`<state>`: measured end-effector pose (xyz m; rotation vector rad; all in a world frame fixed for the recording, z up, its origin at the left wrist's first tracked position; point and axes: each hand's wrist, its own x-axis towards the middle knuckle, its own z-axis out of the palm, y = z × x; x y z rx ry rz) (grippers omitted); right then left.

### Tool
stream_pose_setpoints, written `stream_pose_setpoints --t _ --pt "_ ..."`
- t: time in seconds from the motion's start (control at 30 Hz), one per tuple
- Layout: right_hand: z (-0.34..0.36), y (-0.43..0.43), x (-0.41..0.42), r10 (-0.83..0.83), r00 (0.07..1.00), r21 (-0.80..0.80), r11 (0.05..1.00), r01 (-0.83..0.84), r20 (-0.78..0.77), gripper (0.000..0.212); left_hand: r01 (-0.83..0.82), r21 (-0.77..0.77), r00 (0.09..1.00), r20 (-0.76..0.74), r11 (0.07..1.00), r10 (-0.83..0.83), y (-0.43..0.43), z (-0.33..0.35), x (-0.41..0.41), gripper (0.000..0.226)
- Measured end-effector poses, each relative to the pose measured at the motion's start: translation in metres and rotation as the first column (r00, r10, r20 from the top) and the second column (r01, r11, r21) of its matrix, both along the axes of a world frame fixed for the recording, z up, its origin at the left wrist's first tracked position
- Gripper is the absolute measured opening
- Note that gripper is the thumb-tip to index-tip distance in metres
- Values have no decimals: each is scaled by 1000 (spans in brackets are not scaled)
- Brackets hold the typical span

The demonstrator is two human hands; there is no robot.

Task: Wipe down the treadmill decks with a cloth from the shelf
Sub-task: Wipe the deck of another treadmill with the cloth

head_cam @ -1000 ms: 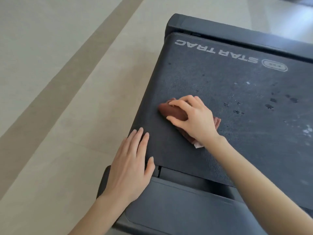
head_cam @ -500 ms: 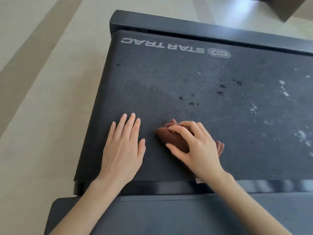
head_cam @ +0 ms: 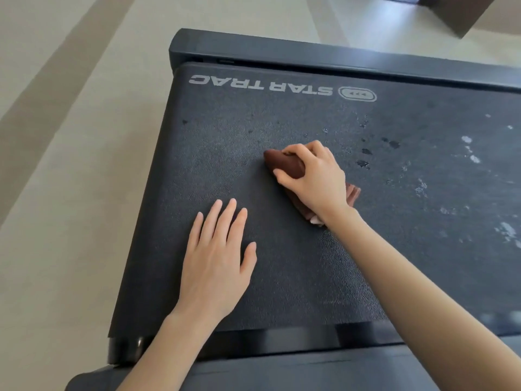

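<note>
The black treadmill deck (head_cam: 220, 153), marked STAR TRAC at its far end, fills most of the view. My right hand (head_cam: 315, 176) grips a bunched brown cloth (head_cam: 284, 163) and presses it on the belt near the middle. A corner of the cloth sticks out by my wrist. My left hand (head_cam: 218, 258) rests flat on the belt with straight fingers, nearer to me and left of the cloth. Dark wet spots (head_cam: 363, 162) and pale smudges (head_cam: 473, 158) lie on the belt to the right of the cloth.
The deck's far end cap (head_cam: 253, 49) and near frame (head_cam: 282, 371) border the belt. Pale floor (head_cam: 70, 193) with a darker stripe lies to the left. A dark brown object (head_cam: 462, 12) stands at the top right corner.
My right hand has slid the cloth away from me, toward the lettered end of the belt. My left hand stays flat on the belt. The camera view has shifted.
</note>
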<state>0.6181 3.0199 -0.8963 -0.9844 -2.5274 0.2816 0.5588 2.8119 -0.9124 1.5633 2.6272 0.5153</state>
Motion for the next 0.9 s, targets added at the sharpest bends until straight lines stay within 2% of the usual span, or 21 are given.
stream_pose_setpoints --t 0.17,0.37,0.6,0.77,0.9 --pt "-3 -50 42 -35 999 67 997 37 -31 37 2 11 1000 14 1000 -2 -1 1 0 52" --pt "-10 -129 125 63 997 78 995 -60 -38 35 0 20 1000 0 1000 0 -1 0 1 53" --pt "0 -64 78 -21 999 -28 999 20 -39 37 58 2 998 -4 998 -58 28 5 24 55" --pt "2 24 37 -206 978 -24 978 207 31 37 83 -28 996 -15 996 -84 29 -5 28 57" --pt "-1 12 47 -209 976 44 977 207 55 37 102 -40 995 -4 994 -102 28 -4 25 59"
